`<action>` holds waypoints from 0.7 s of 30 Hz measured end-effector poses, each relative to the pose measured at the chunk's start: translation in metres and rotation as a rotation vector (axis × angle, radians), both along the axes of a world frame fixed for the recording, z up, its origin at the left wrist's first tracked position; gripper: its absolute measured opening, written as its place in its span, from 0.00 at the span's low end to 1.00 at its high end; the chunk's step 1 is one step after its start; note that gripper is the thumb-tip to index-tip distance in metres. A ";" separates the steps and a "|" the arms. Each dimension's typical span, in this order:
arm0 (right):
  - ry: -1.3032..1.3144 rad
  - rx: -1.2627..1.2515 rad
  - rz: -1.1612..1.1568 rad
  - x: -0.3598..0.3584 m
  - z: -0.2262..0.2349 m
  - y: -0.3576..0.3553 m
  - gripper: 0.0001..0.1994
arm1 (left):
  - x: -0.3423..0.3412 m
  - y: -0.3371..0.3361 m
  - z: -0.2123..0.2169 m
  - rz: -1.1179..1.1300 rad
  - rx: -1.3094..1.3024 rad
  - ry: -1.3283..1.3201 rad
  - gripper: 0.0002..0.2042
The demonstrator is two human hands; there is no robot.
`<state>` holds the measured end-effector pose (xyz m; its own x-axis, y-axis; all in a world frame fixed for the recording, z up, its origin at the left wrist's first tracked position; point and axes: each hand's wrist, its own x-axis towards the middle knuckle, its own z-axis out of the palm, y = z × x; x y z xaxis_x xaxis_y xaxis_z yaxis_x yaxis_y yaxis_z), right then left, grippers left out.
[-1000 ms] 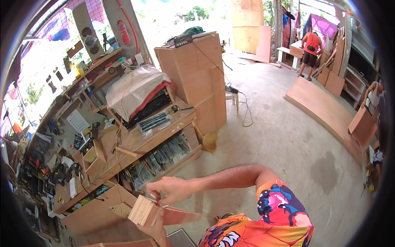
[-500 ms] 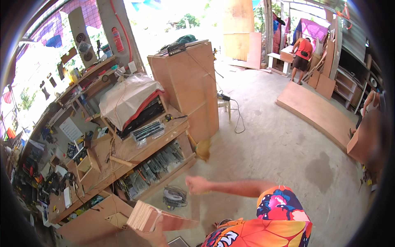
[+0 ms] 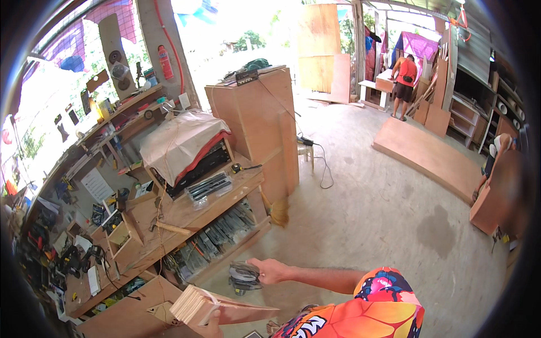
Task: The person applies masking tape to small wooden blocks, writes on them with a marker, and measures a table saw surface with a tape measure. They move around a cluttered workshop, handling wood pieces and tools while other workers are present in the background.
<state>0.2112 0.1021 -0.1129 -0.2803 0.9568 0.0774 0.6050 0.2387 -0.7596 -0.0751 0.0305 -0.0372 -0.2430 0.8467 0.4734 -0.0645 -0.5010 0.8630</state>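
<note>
At the lower middle, my left hand (image 3: 212, 325) is wrapped round the near side of a bundle of thin plywood strips (image 3: 225, 308). The strips' layered ends face left, and a pale band seems to run across them. My right arm reaches in from the right, and my right hand (image 3: 271, 271) is closed in a fist, with nothing visible in it. Just left of that fist is a grey and black object (image 3: 243, 276), perhaps a power tool, low near the floor. The fist overlaps its edge in the view; whether they touch I cannot tell.
A cluttered workbench (image 3: 194, 217) with a hammer (image 3: 174, 228) runs along the left. Behind it stand a tall wooden cabinet (image 3: 248, 112) and a broom (image 3: 279, 211). A long wooden panel (image 3: 422, 158) lies at right. Two other people work there, one in red (image 3: 407, 73).
My right fist has come down and closer to the grey and black object. The plywood bundle stays in my left hand, slightly lower in view. The whole view has shifted a little.
</note>
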 end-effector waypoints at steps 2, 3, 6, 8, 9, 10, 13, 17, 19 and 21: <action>0.031 -0.037 0.000 -0.020 0.020 -0.002 0.33 | -0.014 0.002 -0.010 -0.049 0.004 -0.006 0.45; 0.099 0.022 -0.072 -0.030 0.032 -0.008 0.34 | -0.019 0.007 -0.015 -0.082 -0.001 -0.010 0.45; 0.242 0.230 -0.228 -0.066 0.072 -0.018 0.37 | -0.023 0.010 -0.015 -0.112 -0.083 -0.072 0.41; 0.249 0.389 -0.311 -0.085 0.106 -0.026 0.41 | -0.016 0.007 -0.008 -0.091 -0.094 -0.057 0.40; 0.268 0.376 -0.317 -0.095 0.118 -0.034 0.41 | -0.013 0.010 -0.003 -0.091 -0.093 -0.048 0.40; 0.284 0.368 -0.327 -0.103 0.130 -0.042 0.41 | -0.011 0.013 0.000 -0.096 -0.090 -0.041 0.40; 0.304 0.342 -0.411 -0.123 0.123 -0.049 0.41 | -0.014 0.026 -0.008 -0.199 -0.104 -0.031 0.41; 0.367 0.318 -0.531 -0.133 0.093 -0.054 0.40 | -0.002 0.028 0.002 -0.298 -0.033 -0.057 0.43; 0.373 0.342 -0.608 -0.135 0.085 -0.052 0.39 | 0.012 0.029 0.010 -0.302 -0.026 -0.098 0.45; 0.332 0.343 -0.713 -0.136 0.077 -0.052 0.37 | 0.021 0.027 0.013 -0.341 -0.020 -0.134 0.46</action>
